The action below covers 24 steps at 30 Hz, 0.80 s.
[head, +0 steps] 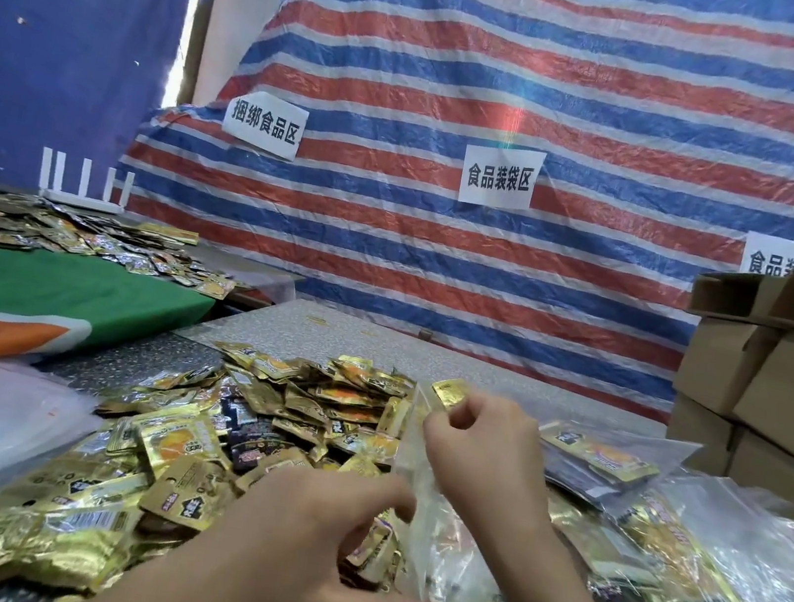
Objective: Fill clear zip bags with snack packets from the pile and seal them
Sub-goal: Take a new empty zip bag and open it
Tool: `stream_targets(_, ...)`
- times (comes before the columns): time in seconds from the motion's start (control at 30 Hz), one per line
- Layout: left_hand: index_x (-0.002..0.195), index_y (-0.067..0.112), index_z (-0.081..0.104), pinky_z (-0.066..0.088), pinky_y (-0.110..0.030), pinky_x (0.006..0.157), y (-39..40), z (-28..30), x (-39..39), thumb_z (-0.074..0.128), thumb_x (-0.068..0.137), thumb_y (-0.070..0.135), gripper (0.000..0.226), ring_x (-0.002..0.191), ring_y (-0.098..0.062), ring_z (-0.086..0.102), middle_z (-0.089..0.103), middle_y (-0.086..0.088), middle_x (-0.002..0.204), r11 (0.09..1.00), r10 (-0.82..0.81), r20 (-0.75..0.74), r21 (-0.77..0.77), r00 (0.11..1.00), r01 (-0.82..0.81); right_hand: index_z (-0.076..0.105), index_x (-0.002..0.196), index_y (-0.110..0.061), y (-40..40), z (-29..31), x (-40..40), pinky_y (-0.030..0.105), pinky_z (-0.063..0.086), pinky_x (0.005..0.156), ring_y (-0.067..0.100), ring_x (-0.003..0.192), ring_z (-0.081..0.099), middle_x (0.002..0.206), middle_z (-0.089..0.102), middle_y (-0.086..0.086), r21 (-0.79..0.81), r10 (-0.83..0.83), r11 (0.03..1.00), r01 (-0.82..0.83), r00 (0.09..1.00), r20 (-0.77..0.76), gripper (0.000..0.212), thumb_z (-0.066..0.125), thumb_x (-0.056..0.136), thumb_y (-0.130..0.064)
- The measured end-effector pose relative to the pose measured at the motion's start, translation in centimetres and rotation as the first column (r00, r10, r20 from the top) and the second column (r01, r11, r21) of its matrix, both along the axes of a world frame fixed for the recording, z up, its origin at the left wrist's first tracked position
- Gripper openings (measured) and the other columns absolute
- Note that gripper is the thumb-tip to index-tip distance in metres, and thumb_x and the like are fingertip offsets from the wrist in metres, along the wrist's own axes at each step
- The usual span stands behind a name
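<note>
Right hand [480,449] pinches a gold packet [448,393] at the clear bag's [441,531] mouth; left hand [291,560] grips the bag edge. Spread the mouth wide before inserting.

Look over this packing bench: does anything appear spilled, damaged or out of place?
Nothing stands out. The snack packets lie in a loose pile, as expected, and both hands, left hand and right hand, hold the clear zip bag.

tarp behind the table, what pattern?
Red, blue and white horizontal stripes on the tarp; head view.
</note>
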<state>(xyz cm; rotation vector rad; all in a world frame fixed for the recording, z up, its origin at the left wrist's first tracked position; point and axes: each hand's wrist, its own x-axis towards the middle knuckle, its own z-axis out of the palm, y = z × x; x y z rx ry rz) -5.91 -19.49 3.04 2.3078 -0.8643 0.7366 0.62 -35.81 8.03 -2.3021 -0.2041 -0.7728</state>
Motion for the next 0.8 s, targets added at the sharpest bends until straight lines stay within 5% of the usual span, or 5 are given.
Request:
stream_targets(0.1,0.098,0.036,0.047,0.033,-0.014,0.055,-0.5,0.0,-0.2,0.049,0.074,0.085,0.055,0.064,-0.006,0.05,0.05,0.007,0.064,0.996,0.043,0.05,0.078,0.998,-0.047,0.059,0.067,-0.013,-0.1,-0.2,0.2,0.039,0.057,0.061,0.022,0.063,0.066,0.068,0.064,0.005,0.032,0.01,0.999,-0.009,0.999,-0.046,0.02,0.056,0.084,-0.022)
stream_targets(0.27,0.09,0.034,0.047,0.03,-0.013,0.054,0.5,-0.3,1.0,0.05,0.088,0.038,0.006,0.069,-0.001,0.051,0.055,0.016,0.068,0.988,0.157,0.002,-0.005,0.988,-0.157,0.06,0.072,-0.01,-1.0,0.0,0.7,0.041,0.06,0.061,0.021,0.057,0.069,0.065,0.068,0.008,0.121,0.034,0.992,-0.019,0.993,-0.116,0.021,0.055,0.085,-0.026)
stream_targets(0.5,0.066,0.024,0.056,0.036,-0.015,0.054,2.4,-0.5,3.7,0.051,0.087,0.06,0.043,0.057,-0.003,0.047,0.051,0.013,0.057,0.962,0.163,-0.034,-0.217,0.986,-0.166,0.039,0.057,-0.018,-2.4,1.3,0.8,0.026,0.031,0.046,0.012,0.041,0.032,0.047,0.035,-0.007,0.179,0.196,0.973,-0.143,0.926,-0.324,0.034,0.053,0.088,-0.019)
stream_targets(0.63,0.052,0.028,0.042,0.031,-0.015,0.05,3.1,0.0,4.2,0.047,0.089,0.066,0.054,0.048,-0.005,0.04,0.041,0.013,0.049,0.914,0.136,0.009,-0.388,0.991,-0.122,0.038,0.052,-0.019,-3.1,2.1,0.5,0.02,0.023,0.04,0.01,0.038,0.026,0.043,0.034,-0.007,0.214,0.351,0.935,-0.282,0.818,-0.457,0.044,0.051,0.093,-0.018)
stream_targets(0.8,0.048,0.021,0.033,0.021,-0.015,0.045,3.4,0.6,4.1,0.048,0.094,0.052,0.057,0.042,-0.005,0.027,0.027,0.01,0.044,0.822,0.083,-0.023,-0.563,0.996,-0.081,0.041,0.054,-0.018,-3.8,1.9,1.3,0.025,0.027,0.046,0.011,0.037,0.03,0.043,0.037,-0.007,0.329,0.308,0.921,-0.208,0.906,-0.29,0.051,0.05,0.099,-0.039)
